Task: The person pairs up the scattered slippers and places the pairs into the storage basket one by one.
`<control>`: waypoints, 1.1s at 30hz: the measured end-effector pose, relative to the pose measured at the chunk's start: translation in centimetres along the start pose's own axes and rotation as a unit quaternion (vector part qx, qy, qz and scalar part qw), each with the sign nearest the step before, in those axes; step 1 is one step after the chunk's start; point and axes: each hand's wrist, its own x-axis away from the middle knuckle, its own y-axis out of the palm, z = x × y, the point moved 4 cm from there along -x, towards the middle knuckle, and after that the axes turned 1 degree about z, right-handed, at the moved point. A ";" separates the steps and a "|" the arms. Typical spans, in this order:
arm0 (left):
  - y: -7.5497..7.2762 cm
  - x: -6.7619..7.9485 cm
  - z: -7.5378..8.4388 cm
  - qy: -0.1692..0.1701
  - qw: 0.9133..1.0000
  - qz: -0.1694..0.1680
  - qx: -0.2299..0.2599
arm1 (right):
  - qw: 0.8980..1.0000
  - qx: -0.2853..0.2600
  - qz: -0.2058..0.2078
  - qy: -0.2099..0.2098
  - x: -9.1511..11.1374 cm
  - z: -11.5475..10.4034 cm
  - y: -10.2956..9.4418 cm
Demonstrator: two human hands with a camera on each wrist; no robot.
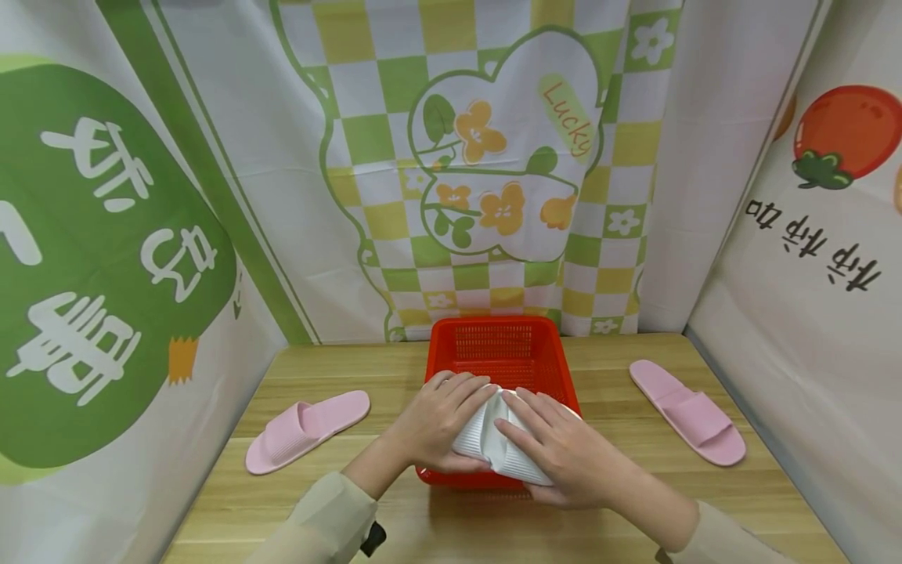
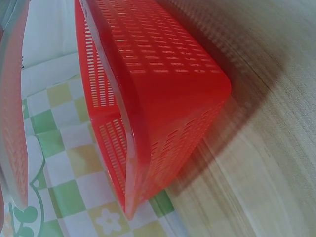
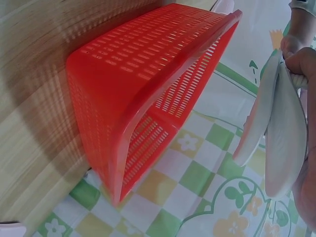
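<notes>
Both hands hold a pair of white ribbed slippers [image 1: 518, 464] over the near part of a red plastic basket [image 1: 568, 368]. My left hand [image 1: 440, 419] grips the left one, fingers over its top and thumb below. The right hand [image 1: 574, 450] holds the other the same way. In the right wrist view the two slippers [image 3: 285, 138] stand side by side on edge, close together at the hands and spread apart at the far ends. The basket [image 2: 173, 94] has slotted walls and stands on the table, its near rim partly hidden by the hands.
A pink slipper [image 1: 287, 435] lies on the wooden table [image 1: 366, 509] left of the basket. Another pink slipper [image 1: 694, 417] lies to the right. Printed cloth [image 1: 395, 141] hangs behind the table and along both sides.
</notes>
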 end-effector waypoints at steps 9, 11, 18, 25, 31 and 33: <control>0.2 0.0 0.0 0.002 1.000 -0.005 -0.001 | 1.000 0.012 -0.012 0.013 0.1 -0.3 0.0; 0.2 0.0 0.0 0.003 1.000 -0.007 -0.002 | 1.000 0.015 -0.010 0.013 0.0 -0.4 0.0; 0.3 0.1 0.0 0.002 1.000 -0.018 -0.001 | 1.000 0.023 -0.004 0.013 0.0 -0.5 0.1; 0.3 0.1 0.0 0.000 1.000 -0.027 -0.004 | 1.000 0.025 -0.006 0.015 -0.1 -0.5 0.1; 0.4 0.1 -0.1 -0.001 0.999 -0.032 -0.003 | 1.000 0.024 -0.006 0.017 -0.2 -0.5 0.2; 0.4 0.1 -0.1 -0.002 0.999 -0.034 -0.002 | 1.000 0.022 -0.004 0.018 -0.2 -0.5 0.2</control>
